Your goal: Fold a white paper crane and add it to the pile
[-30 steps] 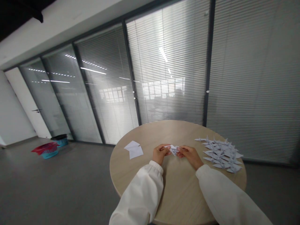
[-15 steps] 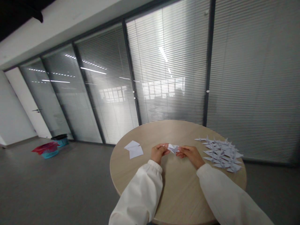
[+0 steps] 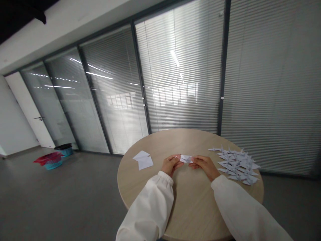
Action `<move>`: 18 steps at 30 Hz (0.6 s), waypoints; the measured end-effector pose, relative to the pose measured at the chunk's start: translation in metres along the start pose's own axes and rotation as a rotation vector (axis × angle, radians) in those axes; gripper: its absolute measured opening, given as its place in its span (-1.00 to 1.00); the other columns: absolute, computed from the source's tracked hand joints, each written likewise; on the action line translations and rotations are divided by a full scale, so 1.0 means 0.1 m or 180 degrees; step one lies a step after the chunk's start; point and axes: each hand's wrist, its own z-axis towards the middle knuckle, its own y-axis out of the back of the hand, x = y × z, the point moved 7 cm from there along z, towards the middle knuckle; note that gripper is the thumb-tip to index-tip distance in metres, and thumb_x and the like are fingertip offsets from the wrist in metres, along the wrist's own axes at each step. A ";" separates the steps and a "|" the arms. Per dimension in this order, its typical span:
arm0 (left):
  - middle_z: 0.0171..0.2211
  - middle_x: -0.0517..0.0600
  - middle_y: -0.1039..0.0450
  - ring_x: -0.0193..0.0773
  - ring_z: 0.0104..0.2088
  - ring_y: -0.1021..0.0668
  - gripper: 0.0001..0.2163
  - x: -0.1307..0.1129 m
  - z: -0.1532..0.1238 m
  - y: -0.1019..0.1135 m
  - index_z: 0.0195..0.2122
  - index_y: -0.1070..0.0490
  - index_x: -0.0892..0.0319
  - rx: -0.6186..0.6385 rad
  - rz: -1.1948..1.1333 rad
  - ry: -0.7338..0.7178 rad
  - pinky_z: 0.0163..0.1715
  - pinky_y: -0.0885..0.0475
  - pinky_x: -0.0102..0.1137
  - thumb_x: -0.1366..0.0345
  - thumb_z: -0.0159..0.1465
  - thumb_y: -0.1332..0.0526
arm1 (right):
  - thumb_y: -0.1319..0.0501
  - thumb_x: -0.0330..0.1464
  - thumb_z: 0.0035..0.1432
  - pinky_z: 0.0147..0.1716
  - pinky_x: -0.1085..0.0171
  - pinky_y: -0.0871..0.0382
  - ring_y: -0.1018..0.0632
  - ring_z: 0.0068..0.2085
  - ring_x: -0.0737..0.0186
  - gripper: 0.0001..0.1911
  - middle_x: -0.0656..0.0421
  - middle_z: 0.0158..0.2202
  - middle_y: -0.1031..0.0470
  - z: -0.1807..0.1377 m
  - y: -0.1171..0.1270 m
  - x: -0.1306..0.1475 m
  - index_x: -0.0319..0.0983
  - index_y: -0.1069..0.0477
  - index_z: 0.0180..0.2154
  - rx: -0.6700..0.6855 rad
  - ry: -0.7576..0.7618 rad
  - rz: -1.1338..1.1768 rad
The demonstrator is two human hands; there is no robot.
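Note:
A small folded piece of white paper is stretched between my two hands above the middle of the round table. Its left end is pinched in my left hand, and my right hand grips the right end between thumb and fingers. Folded paper cranes lie crowded together on the table to the right of my right hand. Left of my left hand are white paper sheets, flat and partly overlapping. Both my forearms wear white sleeves.
The round wooden table stands close to a glass partition with blinds. On the grey floor at the left are a blue bin with a red liner and another with a black liner. A white door stands beyond them.
The folded paper has been drawn out flatter and a little wider between my hands. My hands have moved very slightly apart; the cranes and sheets lie as before.

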 end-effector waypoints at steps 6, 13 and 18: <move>-0.43 0.07 -0.52 -0.31 -0.47 -0.54 -0.73 0.02 -0.01 -0.04 -0.35 -0.45 0.34 0.0092 0.0126 -0.0036 -0.42 -0.47 -0.47 0.30 -0.08 -0.34 | -0.28 -0.14 -0.14 -0.39 0.27 -0.42 -0.54 -0.38 0.14 -0.64 0.10 -0.43 -0.53 0.00 -0.02 -0.01 -0.29 -0.47 -0.36 -0.0013 0.0095 -0.0139; -0.41 0.11 -0.52 -0.28 -0.43 -0.55 -0.75 0.02 -0.02 -0.08 -0.35 -0.45 0.37 0.0297 -0.0038 0.0043 -0.36 -0.47 -0.45 0.33 -0.05 -0.32 | -0.31 -0.17 -0.17 -0.38 0.23 -0.44 -0.55 -0.39 0.13 -0.64 0.08 -0.41 -0.54 0.02 0.01 -0.06 -0.31 -0.47 -0.35 -0.0032 -0.0053 0.0083; -0.40 0.11 -0.52 -0.28 -0.41 -0.55 -0.79 0.04 -0.04 -0.09 -0.35 -0.45 0.37 0.0317 -0.0176 0.0230 -0.36 -0.48 -0.48 0.37 -0.02 -0.31 | -0.30 -0.20 -0.15 -0.37 0.26 -0.45 -0.55 -0.38 0.15 -0.66 0.09 -0.42 -0.54 -0.01 0.00 -0.04 -0.31 -0.46 -0.34 0.0034 -0.0085 0.0223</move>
